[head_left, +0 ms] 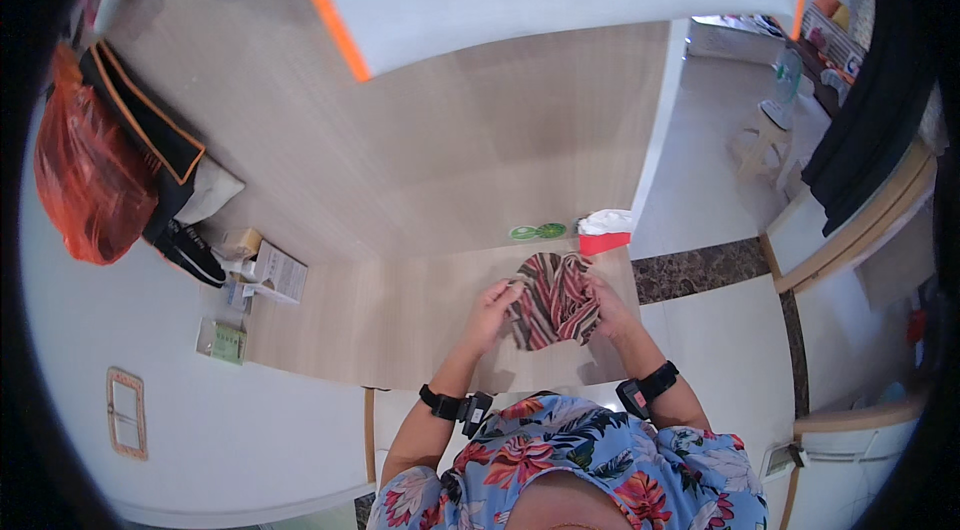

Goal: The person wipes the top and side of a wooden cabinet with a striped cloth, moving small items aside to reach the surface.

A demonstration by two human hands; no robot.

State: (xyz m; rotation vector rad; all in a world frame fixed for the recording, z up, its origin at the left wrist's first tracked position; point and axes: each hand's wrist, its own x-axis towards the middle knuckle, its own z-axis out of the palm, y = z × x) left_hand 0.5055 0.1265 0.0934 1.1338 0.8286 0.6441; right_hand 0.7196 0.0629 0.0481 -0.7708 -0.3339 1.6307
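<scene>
A striped cloth (pixel 553 298) in red, brown and pale bands lies bunched on the wooden counter (pixel 400 310) in front of me. My left hand (pixel 493 311) grips its left edge. My right hand (pixel 607 306) holds its right edge. Both wrists wear black bands. My flowered blue sleeves show at the lower edge.
A red and white tissue pack (pixel 604 231) and a green oval object (pixel 537 231) lie just beyond the cloth. Small boxes (pixel 268 271) and a green packet (pixel 222 341) sit at the counter's left end. An orange plastic bag (pixel 85 185) and black shoes (pixel 190 250) lie further left.
</scene>
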